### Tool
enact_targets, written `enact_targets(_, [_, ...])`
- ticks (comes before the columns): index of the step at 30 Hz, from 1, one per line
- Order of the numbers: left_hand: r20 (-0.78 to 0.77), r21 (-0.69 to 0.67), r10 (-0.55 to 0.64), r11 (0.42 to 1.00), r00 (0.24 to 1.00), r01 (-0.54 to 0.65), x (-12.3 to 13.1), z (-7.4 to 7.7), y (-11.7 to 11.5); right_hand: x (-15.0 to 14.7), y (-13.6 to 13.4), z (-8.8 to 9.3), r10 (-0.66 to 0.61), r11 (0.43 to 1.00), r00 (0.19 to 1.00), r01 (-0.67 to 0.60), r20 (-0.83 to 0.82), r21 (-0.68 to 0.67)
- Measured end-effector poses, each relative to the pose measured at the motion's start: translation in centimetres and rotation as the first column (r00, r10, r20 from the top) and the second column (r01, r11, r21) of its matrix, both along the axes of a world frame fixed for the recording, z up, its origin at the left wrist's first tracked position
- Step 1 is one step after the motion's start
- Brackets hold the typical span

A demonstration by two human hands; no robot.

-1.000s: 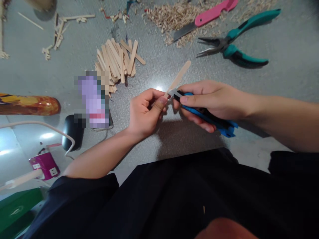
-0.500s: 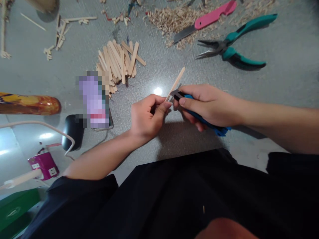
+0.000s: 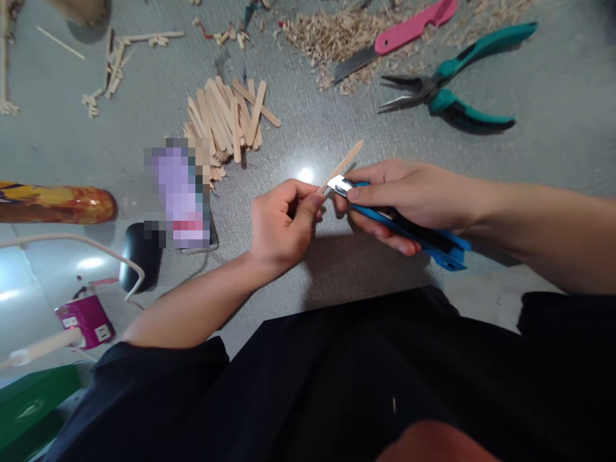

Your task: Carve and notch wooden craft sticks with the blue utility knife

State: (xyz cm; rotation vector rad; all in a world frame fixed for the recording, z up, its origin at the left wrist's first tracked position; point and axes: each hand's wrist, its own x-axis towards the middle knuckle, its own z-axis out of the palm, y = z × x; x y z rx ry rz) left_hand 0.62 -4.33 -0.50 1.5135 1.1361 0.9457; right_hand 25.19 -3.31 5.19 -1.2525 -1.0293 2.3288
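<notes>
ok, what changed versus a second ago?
The craft stick in the left hand turned from broad face to nearly edge-on, its free tip dropping lower in the picture. Nothing was picked up or let go: the right hand still holds the blue utility knife. Needle-nose pliers and craft-stick pile stayed put.

From my remote seat I see a small craft workspace, though I can't tell whether it is in a home. A blue cutter (image 3: pixel 409 227), plus the wood shavings (image 3: pixel 332 38), pliers (image 3: pixel 436 88) and heaped flat sticks (image 3: pixel 224 122) lying on the grey tabletop (image 3: pixel 317 122), show it
</notes>
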Motion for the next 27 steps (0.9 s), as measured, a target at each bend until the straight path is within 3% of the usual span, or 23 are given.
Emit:
enact_targets(8, [0.015, -0.001, 0.034, 0.999, 0.999, -0.034, 0.4, 0.2, -0.1, 0.0, 0.2, 0.3, -0.036, 0.992, 0.997, 0.028, -0.065, -0.123])
enact_targets(17, [0.003, 0.025, 0.043, 0.999, 0.999, -0.043, 0.3, -0.1, -0.2, 0.3, 0.5, -0.1, -0.036, 0.986, 0.994, 0.018, -0.107, -0.165])
enact_targets(21, [-0.05, 0.163, 0.047, 0.986, 0.998, -0.038, 0.2, -0.1, -0.1, 0.7, 0.8, -0.5, -0.003, 0.99, 0.981, -0.024, -0.192, -0.141])
enact_targets(27, [-0.122, 0.434, 0.076, 0.901, 0.99, -0.015, 0.0, 0.2, 0.2, 1.2, 0.9, -0.9, 0.033, 0.99, 0.967, -0.067, -0.253, -0.127])
